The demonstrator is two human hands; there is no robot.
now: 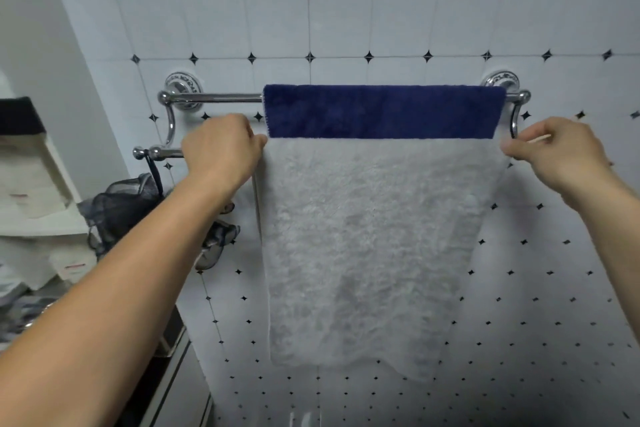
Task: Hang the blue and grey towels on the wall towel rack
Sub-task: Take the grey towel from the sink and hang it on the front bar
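Note:
A chrome wall towel rack with two bars is fixed to the tiled wall. The blue towel is draped over the upper, rear bar. The grey towel hangs long and flat over the lower, front bar, covering the lower part of the blue one. My left hand pinches the grey towel's top left corner at the front bar. My right hand pinches its top right corner near the rack's right end.
A dark mesh bath sponge hangs by a cord from the front bar's left end. White boxes and shelving stand at the left. A dark counter edge runs below my left forearm.

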